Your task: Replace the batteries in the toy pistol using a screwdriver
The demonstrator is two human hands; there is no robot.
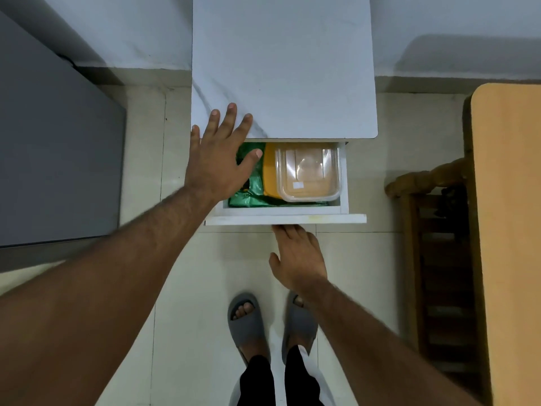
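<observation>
Drawer point(285, 218) of white cabinet point(284, 68) stands open, holding a green bag point(254, 197) and a clear lidded box point(308, 174). Left hand point(218, 155) spread flat, fingers straight, over the cabinet's corner. Right hand point(297, 257) reaches under drawer front, fingertips hidden, grip unclear; pistol, screwdriver unseen.

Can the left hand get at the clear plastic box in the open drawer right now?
Probably yes: the left hand hovers open over the drawer, and the clear box lies uncovered on top.
</observation>
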